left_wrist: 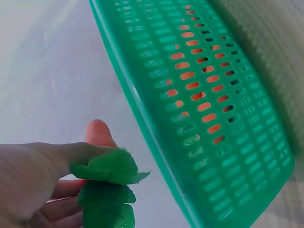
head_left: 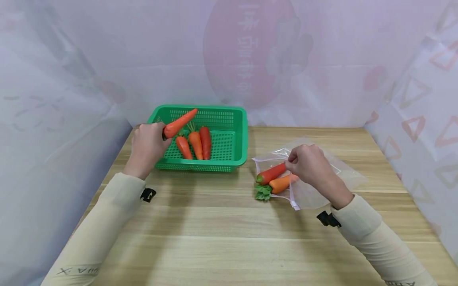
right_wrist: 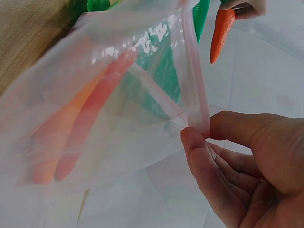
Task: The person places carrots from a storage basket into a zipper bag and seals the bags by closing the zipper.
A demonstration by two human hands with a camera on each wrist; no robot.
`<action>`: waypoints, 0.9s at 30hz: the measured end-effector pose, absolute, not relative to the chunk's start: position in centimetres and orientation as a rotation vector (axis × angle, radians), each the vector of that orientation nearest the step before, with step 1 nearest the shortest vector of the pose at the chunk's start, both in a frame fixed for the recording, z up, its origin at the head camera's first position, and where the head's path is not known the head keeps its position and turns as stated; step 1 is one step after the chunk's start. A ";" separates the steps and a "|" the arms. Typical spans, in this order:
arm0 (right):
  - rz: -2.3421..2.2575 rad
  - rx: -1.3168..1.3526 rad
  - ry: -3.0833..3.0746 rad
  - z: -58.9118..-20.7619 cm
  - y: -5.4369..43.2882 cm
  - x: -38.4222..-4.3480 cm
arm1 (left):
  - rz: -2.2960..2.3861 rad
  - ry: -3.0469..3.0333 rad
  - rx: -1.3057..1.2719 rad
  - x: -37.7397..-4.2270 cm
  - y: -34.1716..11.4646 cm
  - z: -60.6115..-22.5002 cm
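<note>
My left hand [head_left: 147, 149] grips a carrot [head_left: 181, 122] by its leafy end, over the left side of the green basket [head_left: 244, 137]. In the left wrist view, green leaves [left_wrist: 114, 166] stick out past the thumb. At the right, my right hand [head_left: 312, 166] pinches the pink-edged mouth of a clear zip bag [right_wrist: 197, 76] between thumb and fingers, lifting that edge. A red carrot [head_left: 269, 174] and an orange carrot [head_left: 280, 184] lie in the bag, their top ends at its mouth; green leaves [head_left: 263, 192] poke out.
Three carrots lie in the basket, among them an orange carrot [head_left: 195, 143] and a redder carrot [head_left: 205, 142]. The basket stands at the back left of the wooden table [head_left: 214, 226]. White printed sheeting [head_left: 171, 51] walls the back and sides.
</note>
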State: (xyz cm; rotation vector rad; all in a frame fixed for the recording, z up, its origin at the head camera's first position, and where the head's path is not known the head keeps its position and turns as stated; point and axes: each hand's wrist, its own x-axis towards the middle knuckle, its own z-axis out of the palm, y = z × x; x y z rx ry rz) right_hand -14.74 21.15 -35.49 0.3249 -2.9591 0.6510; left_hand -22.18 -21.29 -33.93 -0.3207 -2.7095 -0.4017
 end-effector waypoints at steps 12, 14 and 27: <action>0.732 0.311 -2.918 -35.5 21.3 -14.6 | -0.381 -2.564 -0.548 -18.6 -20.7 -33.0; 0.740 0.302 -2.914 -35.5 21.4 -14.5 | -0.378 -2.533 -0.594 -17.9 -20.4 -32.8; 0.762 0.288 -2.890 -35.6 21.7 -14.2 | -0.446 -2.506 -0.830 -13.3 -17.1 -32.6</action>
